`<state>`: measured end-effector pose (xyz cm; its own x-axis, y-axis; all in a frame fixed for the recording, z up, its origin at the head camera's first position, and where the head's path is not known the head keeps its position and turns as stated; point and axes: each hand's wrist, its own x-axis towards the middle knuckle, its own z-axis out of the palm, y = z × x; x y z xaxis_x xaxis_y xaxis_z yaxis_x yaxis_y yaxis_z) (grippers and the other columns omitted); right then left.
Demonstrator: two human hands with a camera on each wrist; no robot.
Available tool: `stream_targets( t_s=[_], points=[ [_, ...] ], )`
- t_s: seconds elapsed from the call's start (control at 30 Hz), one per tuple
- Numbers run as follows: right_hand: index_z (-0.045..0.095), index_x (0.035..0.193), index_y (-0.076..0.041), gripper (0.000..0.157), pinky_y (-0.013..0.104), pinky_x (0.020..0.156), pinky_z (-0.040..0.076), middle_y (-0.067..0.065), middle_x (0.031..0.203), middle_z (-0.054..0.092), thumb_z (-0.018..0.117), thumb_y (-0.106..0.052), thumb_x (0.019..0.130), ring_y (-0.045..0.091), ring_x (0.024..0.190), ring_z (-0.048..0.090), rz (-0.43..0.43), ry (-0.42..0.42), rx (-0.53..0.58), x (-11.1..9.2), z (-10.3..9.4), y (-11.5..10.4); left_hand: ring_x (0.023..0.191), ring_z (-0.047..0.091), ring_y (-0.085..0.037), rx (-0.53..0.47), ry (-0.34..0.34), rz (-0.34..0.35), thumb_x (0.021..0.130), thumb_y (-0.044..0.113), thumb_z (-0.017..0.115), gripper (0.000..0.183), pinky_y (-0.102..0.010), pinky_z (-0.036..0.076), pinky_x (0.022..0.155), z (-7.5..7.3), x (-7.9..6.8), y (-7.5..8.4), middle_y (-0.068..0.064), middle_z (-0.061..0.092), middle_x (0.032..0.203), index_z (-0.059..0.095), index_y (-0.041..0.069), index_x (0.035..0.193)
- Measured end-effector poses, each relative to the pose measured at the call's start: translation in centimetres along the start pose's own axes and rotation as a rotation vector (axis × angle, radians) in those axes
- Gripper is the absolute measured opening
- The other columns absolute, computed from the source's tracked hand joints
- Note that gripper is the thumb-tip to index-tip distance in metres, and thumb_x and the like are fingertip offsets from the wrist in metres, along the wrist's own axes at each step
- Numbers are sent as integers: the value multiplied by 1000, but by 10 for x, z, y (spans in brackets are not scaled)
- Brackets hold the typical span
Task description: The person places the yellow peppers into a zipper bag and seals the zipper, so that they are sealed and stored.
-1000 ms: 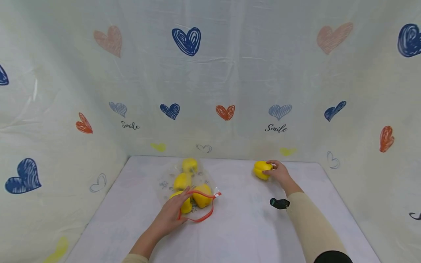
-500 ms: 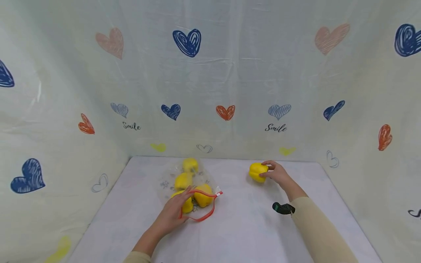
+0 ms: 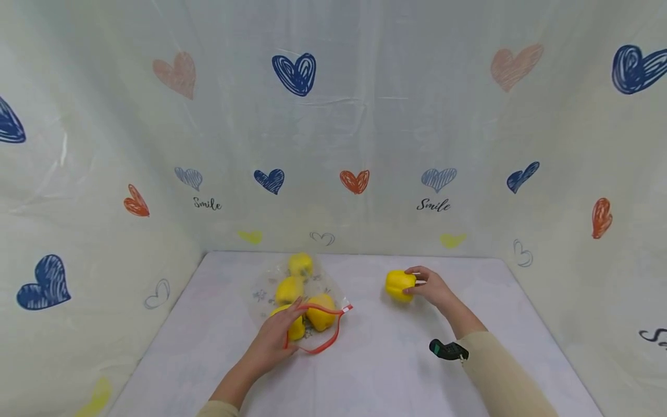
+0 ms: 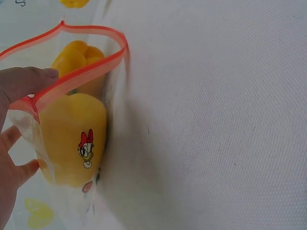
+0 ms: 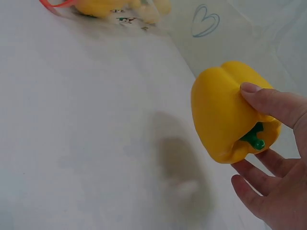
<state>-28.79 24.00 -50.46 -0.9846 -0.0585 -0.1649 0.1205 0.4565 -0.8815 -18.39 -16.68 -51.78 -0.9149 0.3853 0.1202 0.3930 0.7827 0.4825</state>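
My right hand (image 3: 433,289) holds a yellow bell pepper (image 5: 223,110) with a green stem, thumb on one side and fingers on the other. In the right wrist view, the pepper's shadow falls on the table apart from it. On the left side of the table lies a clear zip bag (image 4: 91,72) with a red-edged mouth, standing open. My left hand (image 3: 273,336) grips the bag at its mouth, thumb at the red edge and fingertips against the plastic. Several yellow bell peppers (image 3: 321,313) lie inside the bag, one partly hidden behind my left hand.
The table (image 3: 365,370) has a white cover. A pale curtain (image 3: 396,127) printed with hearts rises at the back and both sides. A small black device (image 3: 448,350) sits at my right wrist, by the beige sleeve (image 3: 500,376).
The pepper in my right hand has moved left and a little nearer, towards the bag. My left hand stays on the bag. The head view has shifted slightly.
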Motion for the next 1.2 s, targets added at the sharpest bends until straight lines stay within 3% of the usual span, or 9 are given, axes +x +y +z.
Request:
stream_targets(
  t_s=[0.4,0.63,0.9,1.2],
  points=[
    [61,124,-7,48,45,95,50,19,132,53,80,-5,80,34,110,58,-40,-12,31,-25,19,-3,139,34,-24,13,6,7,72,8,86,85,-52,30,111,1,0,1,8,22,160,46,21,145],
    [63,121,-8,47,41,90,53,14,130,56,81,-3,78,28,105,60,-36,0,44,-37,33,-6,138,35,-28,24,4,36,70,8,88,87,-55,29,110,0,1,1,2,22,161,45,22,145],
    [65,119,-10,47,42,89,54,11,127,58,82,-5,77,26,104,60,-52,0,70,-53,46,-11,142,28,-23,32,-2,79,71,9,87,89,-57,27,111,0,2,-2,4,20,161,43,22,147],
    [65,121,-12,50,43,89,54,11,126,58,82,-1,75,30,107,61,-41,-15,112,-70,59,-17,142,29,-21,31,-1,71,72,8,86,88,-53,30,111,0,3,-1,7,21,161,42,22,148]
  ],
)
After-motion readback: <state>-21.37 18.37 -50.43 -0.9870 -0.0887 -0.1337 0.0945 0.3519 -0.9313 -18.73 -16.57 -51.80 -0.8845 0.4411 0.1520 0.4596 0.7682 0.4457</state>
